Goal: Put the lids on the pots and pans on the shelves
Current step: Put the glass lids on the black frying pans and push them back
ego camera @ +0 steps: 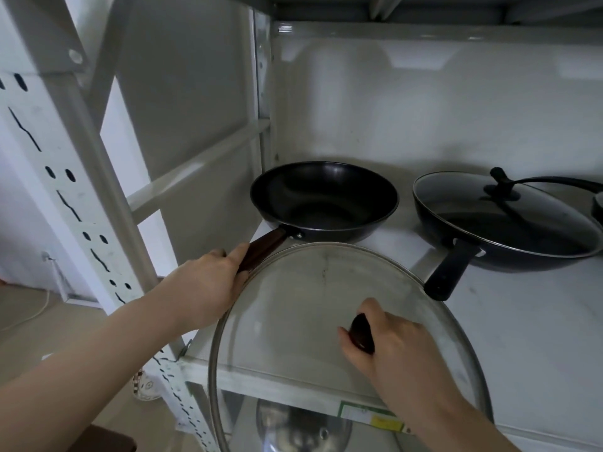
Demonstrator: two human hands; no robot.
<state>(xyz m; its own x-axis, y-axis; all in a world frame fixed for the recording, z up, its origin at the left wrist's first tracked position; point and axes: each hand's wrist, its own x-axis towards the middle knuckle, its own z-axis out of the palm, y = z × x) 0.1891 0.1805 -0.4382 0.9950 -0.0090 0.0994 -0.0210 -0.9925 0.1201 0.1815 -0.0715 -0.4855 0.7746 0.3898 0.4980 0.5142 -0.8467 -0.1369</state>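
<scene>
Wok (324, 199): uncovered on shelf (522, 321), handle pointing to 7 o'clock.
Left hand (208, 282): grips wok handle.
Right hand (388, 340): pinches knob of glass lid (293, 305).

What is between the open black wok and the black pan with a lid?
Head view: only bare white shelf separates the open black wok from the lidded black pan.

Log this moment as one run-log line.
right hand: grips glass lid knob | left hand: on open wok handle | lid: not yet on wok | right pan: lidded
</scene>
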